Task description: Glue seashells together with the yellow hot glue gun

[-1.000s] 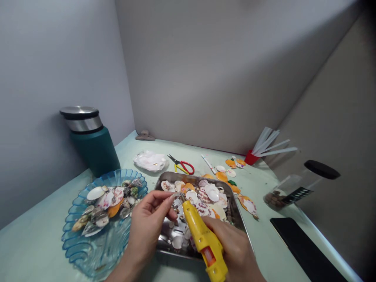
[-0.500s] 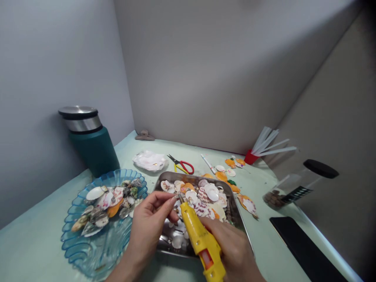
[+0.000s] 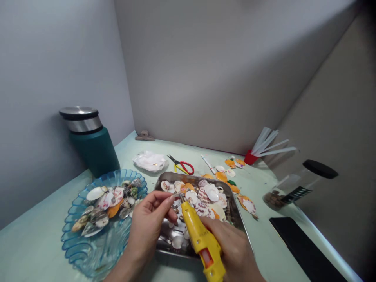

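Note:
My left hand [image 3: 148, 227] pinches a small shell [image 3: 176, 196] between thumb and fingertips above the metal tray [image 3: 238, 221]. A yellow glue gun [image 3: 201, 239] is gripped in my right hand [image 3: 233, 248], and its nozzle tip meets the pinched shell. The tray holds several white, pink and orange scallop shells [image 3: 210, 194]. Left of it, a blue glass dish [image 3: 96, 246] carries several mixed shells.
A teal flask [image 3: 91, 143] stands at the left wall. Behind the tray lie a white wad [image 3: 149, 160], red-handled scissors [image 3: 183, 165], a pen [image 3: 208, 163], loose shells [image 3: 230, 172] and a red cup of glue sticks [image 3: 266, 147]. A tipped jar [image 3: 296, 186] and black phone [image 3: 305, 250] are right.
Both hands hold nearly still; the glue gun shifted a little left and stays with its tip at the pinched shell.

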Motion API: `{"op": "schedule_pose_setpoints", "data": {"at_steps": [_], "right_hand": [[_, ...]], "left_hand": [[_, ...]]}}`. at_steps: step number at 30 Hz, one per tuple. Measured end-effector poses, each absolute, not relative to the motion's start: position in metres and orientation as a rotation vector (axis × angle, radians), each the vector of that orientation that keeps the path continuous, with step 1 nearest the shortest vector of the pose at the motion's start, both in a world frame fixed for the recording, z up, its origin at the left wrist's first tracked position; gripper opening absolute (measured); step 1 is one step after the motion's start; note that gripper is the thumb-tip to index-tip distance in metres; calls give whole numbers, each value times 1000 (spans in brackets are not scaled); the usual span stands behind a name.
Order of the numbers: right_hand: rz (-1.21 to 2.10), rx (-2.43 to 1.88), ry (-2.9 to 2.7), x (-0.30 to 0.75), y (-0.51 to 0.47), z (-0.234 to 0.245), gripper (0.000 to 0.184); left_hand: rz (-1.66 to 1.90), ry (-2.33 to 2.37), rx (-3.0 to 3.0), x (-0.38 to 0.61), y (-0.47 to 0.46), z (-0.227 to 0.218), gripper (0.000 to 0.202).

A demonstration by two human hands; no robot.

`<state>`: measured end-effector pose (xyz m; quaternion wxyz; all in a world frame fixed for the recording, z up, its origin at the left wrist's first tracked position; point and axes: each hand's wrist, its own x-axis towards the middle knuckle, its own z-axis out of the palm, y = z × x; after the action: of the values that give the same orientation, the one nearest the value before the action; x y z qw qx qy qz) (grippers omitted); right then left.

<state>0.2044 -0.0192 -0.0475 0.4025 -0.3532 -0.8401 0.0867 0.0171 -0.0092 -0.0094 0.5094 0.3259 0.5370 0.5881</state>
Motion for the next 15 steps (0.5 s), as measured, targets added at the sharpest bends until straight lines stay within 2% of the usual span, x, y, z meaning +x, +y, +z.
{"op": "schedule_pose_setpoints", "data": {"at_steps": [15], "right_hand": [[163, -888, -2162, 206, -18, -51, 35]], "left_hand": [[1424, 1281, 806, 16, -8, -13, 24]]}}
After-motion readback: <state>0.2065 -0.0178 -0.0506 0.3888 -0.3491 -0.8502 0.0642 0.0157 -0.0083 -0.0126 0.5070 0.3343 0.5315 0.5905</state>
